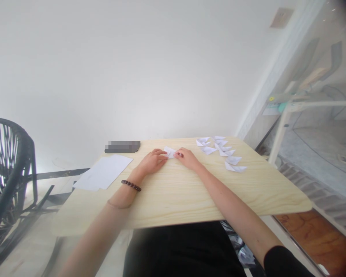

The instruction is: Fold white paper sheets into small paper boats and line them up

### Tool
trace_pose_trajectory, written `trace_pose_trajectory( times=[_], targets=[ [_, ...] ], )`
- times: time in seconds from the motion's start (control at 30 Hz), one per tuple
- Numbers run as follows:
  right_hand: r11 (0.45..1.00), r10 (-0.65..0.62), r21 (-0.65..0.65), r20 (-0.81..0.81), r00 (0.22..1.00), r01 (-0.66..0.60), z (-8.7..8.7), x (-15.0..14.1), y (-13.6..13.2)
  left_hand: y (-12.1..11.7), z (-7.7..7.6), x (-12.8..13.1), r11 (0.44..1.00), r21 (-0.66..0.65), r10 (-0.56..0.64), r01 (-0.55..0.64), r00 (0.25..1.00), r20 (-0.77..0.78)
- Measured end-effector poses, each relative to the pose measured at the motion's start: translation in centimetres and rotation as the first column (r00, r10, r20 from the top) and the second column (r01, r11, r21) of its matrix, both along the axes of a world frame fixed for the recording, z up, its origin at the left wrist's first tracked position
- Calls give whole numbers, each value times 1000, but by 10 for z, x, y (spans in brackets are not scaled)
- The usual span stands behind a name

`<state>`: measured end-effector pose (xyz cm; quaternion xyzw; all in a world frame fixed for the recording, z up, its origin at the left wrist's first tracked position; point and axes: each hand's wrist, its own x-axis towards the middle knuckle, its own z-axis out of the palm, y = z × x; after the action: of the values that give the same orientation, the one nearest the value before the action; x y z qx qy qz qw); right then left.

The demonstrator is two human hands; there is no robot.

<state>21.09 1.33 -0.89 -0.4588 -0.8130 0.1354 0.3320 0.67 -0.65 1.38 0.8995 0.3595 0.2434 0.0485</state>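
A small piece of folded white paper (170, 151) lies at the middle of the wooden table, between my two hands. My left hand (153, 161), with a dark bead bracelet (131, 185) on its wrist, has its fingertips on the paper's left side. On the paper's right side, my right hand (187, 157) pinches the edge between thumb and bent fingers. The exact folds are too small to make out. To the right of my hands stand several folded paper boats (233, 167), grouped toward the back of the table.
White paper sheets (103, 172) lie at the table's left, overhanging its edge. Behind them is a dark, partly blurred flat object (122, 147). The pale wooden table (173, 204) meets a white wall. A woven chair (11, 169) stands left, a white metal frame (279, 134) right.
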Motion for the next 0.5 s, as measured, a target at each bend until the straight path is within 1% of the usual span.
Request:
trace_pose_trajectory(
  times=[0.07, 0.13, 0.33, 0.4, 0.5],
  targets=[
    [999, -33, -2, -5, 999, 33, -2, 0, 2, -1, 1, 1, 999, -15, -38, 38, 999, -5],
    [998, -70, -5, -17, 997, 70, -4, 0, 3, -2, 2, 1, 998, -40, -52, 51, 998, -27],
    [987, -161, -10, -13, 987, 161, -9, 2, 9, -5, 5, 3, 999, -45, -13, 10, 999, -53],
    [987, -158, -2, 3, 987, 158, -10, 2, 10, -6, 6, 4, 999, -47, 5, -8, 998, -65],
    [995, -95, -12, 20, 995, 95, -8, 4, 10, -5, 4, 4, 998, -43, 37, -41, 996, -86]
  ],
)
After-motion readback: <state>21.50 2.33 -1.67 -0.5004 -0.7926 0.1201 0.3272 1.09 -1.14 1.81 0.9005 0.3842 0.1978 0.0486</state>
